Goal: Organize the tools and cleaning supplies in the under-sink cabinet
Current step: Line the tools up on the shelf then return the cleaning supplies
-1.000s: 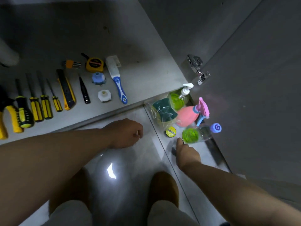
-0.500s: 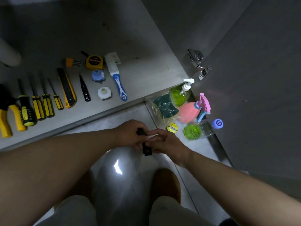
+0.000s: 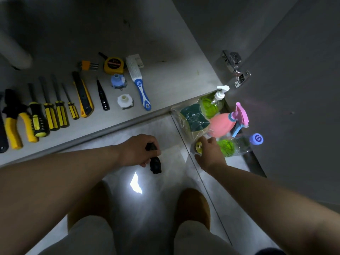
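Observation:
My left hand (image 3: 137, 150) grips a small black flashlight (image 3: 155, 163) that points down and lights the floor. My right hand (image 3: 208, 153) reaches to a small yellow round tin (image 3: 198, 145) on the floor, fingers curled around it. Beside it stand a pink spray bottle (image 3: 223, 124), a green soap pump bottle (image 3: 211, 104), a green bottle with a blue cap (image 3: 237, 144) and bagged sponges (image 3: 191, 119). On the cabinet floor (image 3: 165, 85) lie a row of yellow-black screwdrivers (image 3: 51, 111), pliers (image 3: 16, 120), a utility knife (image 3: 82, 96), a tape measure (image 3: 113, 65) and a blue-white brush (image 3: 139, 83).
The open cabinet door (image 3: 294, 107) with its metal hinge (image 3: 234, 69) stands at the right. A white pipe (image 3: 12, 50) is at the cabinet's back left. Two plastic fittings (image 3: 122, 92) and hex keys (image 3: 88, 66) lie among the tools. My knees and slippers are below.
My hands met at the flashlight, then parted. The left hand kept the flashlight; the right hand moved back right to the yellow tin by the bottles.

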`<state>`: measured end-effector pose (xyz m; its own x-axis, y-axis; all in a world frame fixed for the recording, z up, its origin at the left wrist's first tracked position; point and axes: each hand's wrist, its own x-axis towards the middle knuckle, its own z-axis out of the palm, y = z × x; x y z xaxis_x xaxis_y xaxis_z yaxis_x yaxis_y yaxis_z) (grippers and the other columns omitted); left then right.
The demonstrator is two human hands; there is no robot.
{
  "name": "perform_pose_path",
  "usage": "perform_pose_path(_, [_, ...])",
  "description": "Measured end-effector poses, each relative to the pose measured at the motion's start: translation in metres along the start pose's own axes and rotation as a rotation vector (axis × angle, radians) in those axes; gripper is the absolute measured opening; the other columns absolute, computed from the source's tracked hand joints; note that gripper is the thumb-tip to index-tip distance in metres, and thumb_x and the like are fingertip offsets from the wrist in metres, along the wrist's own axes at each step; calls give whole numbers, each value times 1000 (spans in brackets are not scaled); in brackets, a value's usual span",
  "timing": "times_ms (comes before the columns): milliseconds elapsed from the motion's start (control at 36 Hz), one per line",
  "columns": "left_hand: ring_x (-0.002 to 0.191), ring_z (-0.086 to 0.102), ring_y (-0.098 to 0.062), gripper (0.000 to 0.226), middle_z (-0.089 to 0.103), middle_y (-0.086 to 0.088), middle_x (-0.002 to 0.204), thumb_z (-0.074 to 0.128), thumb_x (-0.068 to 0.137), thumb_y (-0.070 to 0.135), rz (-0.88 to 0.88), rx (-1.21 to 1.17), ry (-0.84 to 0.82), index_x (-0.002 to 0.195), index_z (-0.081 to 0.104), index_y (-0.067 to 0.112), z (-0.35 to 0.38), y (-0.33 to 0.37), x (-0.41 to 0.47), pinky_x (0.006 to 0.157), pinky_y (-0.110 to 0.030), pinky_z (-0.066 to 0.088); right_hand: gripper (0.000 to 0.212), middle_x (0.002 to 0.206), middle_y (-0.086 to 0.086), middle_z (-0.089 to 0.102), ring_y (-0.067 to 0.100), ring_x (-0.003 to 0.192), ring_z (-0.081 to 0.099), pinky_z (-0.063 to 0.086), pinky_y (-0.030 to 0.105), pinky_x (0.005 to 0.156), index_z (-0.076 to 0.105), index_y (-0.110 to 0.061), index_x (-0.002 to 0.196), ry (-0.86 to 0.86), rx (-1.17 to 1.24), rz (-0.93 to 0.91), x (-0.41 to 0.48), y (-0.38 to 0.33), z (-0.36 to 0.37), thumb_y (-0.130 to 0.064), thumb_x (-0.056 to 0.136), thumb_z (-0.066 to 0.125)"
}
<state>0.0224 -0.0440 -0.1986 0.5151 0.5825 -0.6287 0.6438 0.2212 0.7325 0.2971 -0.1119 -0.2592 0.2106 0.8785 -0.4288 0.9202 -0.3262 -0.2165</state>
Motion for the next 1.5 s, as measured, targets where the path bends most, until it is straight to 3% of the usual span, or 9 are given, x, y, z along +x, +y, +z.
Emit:
perform_pose_path(167, [67, 62, -7, 15, 67, -2, 91, 67, 96, 32, -33, 111, -76, 104, 66, 19, -7, 1, -6, 55, -16, 51, 50, 114, 9, 44, 39, 92, 62, 53, 40, 75, 47, -24, 121, -189, -56, -75, -34, -5, 3, -34, 79, 72])
perform_pose_path(278, [69, 64, -11, 22, 69, -7, 94, 71, 94, 30, -17, 128, -123, 107, 66, 13, -22, 19, -14, 56, -21, 54, 39, 100, 1, 53, 18, 81, 60, 52, 32, 77, 56, -34, 112, -235, 243, -303, -43, -18, -32, -34, 78, 76])
perform_pose_path(389, [77, 66, -21, 35, 70, -21, 107, 77, 89, 27, -6, 130, -157, 116, 61, 9, -41, 41, -22, 71, -37, 60, 43, 103, -13, 55, 6, 78, 60, 46, 10, 64, 56, -37, 115, -64, 324, -435, -30, -49, -83, -26, 81, 79])
perform_pose_path(611, [74, 67, -16, 43, 72, -20, 106, 80, 86, 31, 24, -128, -151, 116, 62, 6, -69, 52, -30, 65, -27, 57, 45, 111, 5, 57, 17, 85, 63, 47, 24, 75, 60, -22, 117, 107, 258, -401, 59, -136, -152, -16, 77, 81])
perform_pose_path(806, [66, 69, -12, 20, 72, -15, 89, 76, 89, 20, 166, -476, 101, 102, 67, 9, -110, 42, -30, 58, -22, 55, 44, 113, 7, 44, 30, 88, 56, 41, 26, 80, 56, -22, 123, 170, 99, -372, 114, -202, -153, -29, 83, 74])
perform_pose_path(1083, [77, 73, -17, 19, 69, -14, 92, 56, 98, -6, 232, -596, 398, 110, 58, 8, -141, 35, -28, 83, -37, 63, 53, 125, 13, 44, 41, 109, 57, 50, 37, 96, 55, -22, 128, 142, 92, -224, 142, -240, -136, -12, 78, 72])
perform_pose_path(1250, [75, 75, -16, 27, 70, -13, 92, 63, 95, -3, 234, -593, 439, 116, 51, 8, -150, 39, -27, 83, -41, 63, 62, 132, 15, 44, 35, 103, 60, 39, 22, 84, 46, -17, 139, 186, 208, -203, 130, -234, -130, -8, 81, 67])
perform_pose_path(1361, [91, 75, -34, 20, 73, -21, 97, 66, 95, 1, 217, -526, 464, 107, 55, 12, -149, 45, -24, 90, -49, 60, 25, 112, 8, 63, 22, 93, 63, 44, 22, 75, 61, -13, 116, 289, 424, -260, 99, -226, -137, -10, 92, 56])
perform_pose_path(1500, [78, 72, -23, 13, 73, -22, 93, 67, 95, 5, 223, -443, 475, 89, 61, 15, -139, 57, -16, 79, -40, 63, 17, 93, 4, 67, 5, 77, 57, 44, 12, 72, 69, -8, 103, 42, 552, -471, 51, -219, -143, -3, 95, 56])
